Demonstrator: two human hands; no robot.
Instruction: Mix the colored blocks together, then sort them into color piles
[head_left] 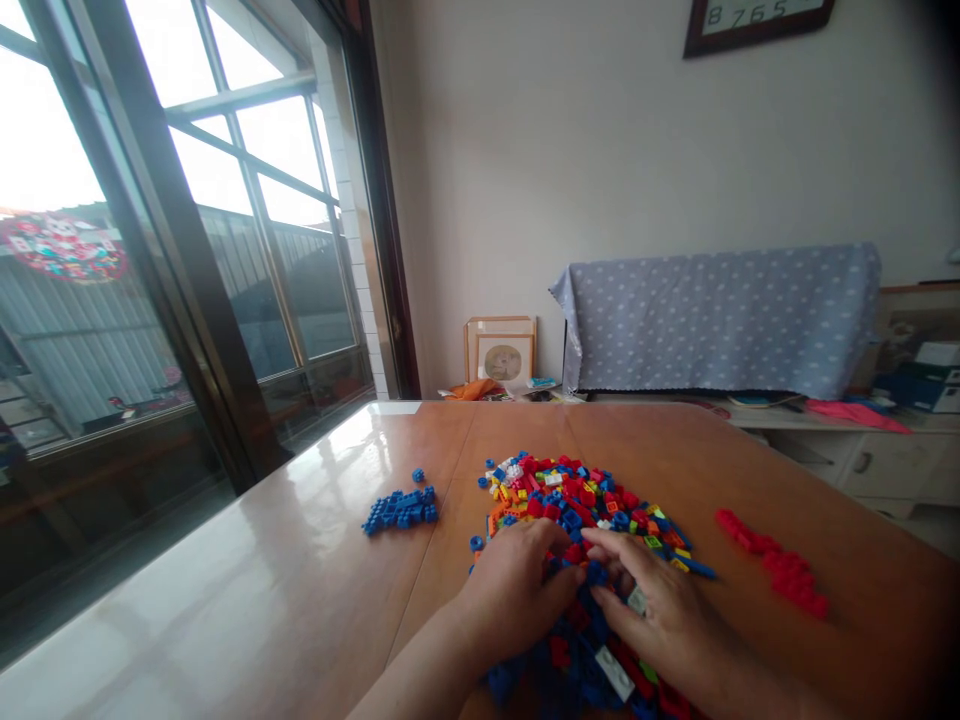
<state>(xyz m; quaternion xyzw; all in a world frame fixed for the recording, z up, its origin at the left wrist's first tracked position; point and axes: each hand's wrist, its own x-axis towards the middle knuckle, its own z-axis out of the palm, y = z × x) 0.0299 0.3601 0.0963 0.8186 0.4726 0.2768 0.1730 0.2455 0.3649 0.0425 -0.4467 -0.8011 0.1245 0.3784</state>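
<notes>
A heap of small plastic toy bricks (577,490) in blue, red, yellow, green and white is spread over the wooden table. Both hands are over its near part, fingertips close together. My left hand (517,580) is curled, with its thumb tip against a small blue toy brick (596,573). From the other side, my right hand (660,605) has its forefinger and thumb around the same brick. Whether that brick is lifted off the heap, I cannot tell. Below the hands lie a white brick (615,673) and several dark blue ones.
Joined blue bricks (401,508) lie left of the heap, a loose blue piece (418,475) behind them. Joined red bricks (776,562) form a row on the right. Beyond the wooden table (637,425) stand framed pictures (501,350) and a cloth-covered object (720,320). Glass doors are at left.
</notes>
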